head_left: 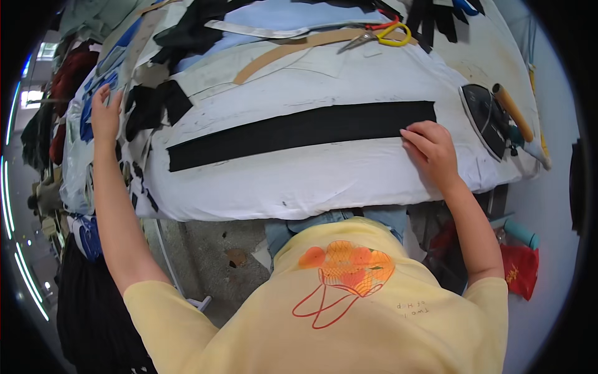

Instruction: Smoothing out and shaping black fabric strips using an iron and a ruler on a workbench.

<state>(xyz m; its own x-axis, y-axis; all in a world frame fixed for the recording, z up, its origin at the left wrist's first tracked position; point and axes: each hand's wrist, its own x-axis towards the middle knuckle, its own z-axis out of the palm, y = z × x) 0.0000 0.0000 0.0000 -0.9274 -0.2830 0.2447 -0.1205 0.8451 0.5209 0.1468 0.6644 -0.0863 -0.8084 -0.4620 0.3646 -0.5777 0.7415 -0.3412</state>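
A long black fabric strip (299, 129) lies flat across the white padded table, slightly bowed, its left end nearer to me. At its right end my right hand (434, 149) rests by the lower edge, fingers bent and fingertips closed on that edge. My left hand (107, 115) is raised at the table's far left with thumb and fingers apart, holding nothing that shows. Blue cloth (87, 121) lies just beside it, and black fabric pieces (159, 106) are to its right.
An iron (483, 118) with a wooden handle stands at the table's right. Yellow-handled scissors (377, 38) lie at the back on a curved brown strip (274, 57). Light-blue and white cloth pieces cover the far side. A wall (554, 124) borders the right.
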